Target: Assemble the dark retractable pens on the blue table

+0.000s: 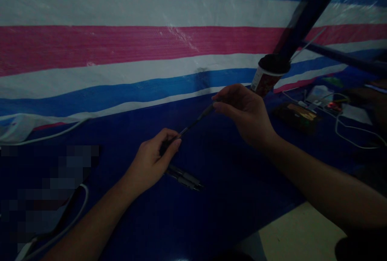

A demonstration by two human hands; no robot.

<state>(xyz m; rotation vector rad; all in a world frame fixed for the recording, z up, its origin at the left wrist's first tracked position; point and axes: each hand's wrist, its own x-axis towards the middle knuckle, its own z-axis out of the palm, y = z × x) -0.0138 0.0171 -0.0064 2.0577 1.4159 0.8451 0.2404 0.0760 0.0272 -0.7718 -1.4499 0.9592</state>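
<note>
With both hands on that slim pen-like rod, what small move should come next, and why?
Probably a slight shift of the right hand along the rod's line, with the left hand steadying its end: the slim pen-like rod runs straight between both pinches, so sideways force might bend it. Which direction suits is unclear from one picture.

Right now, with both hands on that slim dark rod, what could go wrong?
The slim dark rod could slip: the left hand and right hand hold it by fingertips near its two ends.

The dark pens lie on the blue table close by the left hand, so a downward move might knock them.

The cup appears just beyond the right hand; a careless reach might tip it, though the exact gap is unclear.
</note>
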